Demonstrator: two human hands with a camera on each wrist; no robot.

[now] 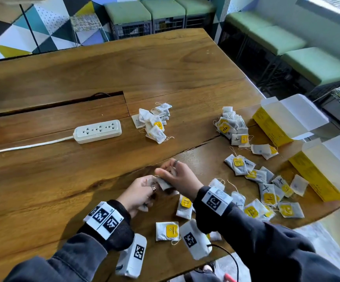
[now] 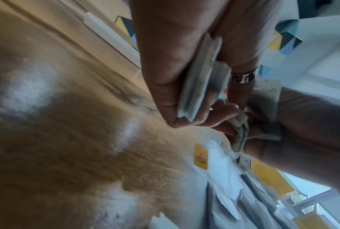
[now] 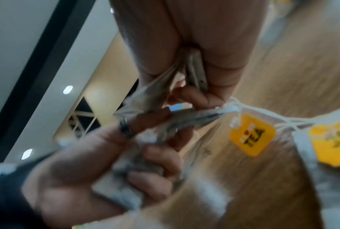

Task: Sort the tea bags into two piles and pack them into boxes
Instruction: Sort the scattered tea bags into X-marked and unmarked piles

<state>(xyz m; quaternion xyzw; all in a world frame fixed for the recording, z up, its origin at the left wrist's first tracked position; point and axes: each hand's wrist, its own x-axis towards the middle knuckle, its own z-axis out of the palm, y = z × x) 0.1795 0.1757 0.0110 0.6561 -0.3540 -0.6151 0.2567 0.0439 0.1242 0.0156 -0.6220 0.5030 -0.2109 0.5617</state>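
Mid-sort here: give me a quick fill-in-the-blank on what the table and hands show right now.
1. The two open boxes on the table are ___ in colour.
2. The white power strip has ___ sockets.
3. Both the left hand and the right hand hold ___.
4. The left hand wears a ___ on one finger.

Missing words: yellow; three; tea bags; ring

Wood table w/ green-cushioned benches behind, geometric-patterned wall (triangles: teal, yellow, black, white).

Wooden table: power strip at nine o'clock, tea bag piles centre, yellow boxes at three
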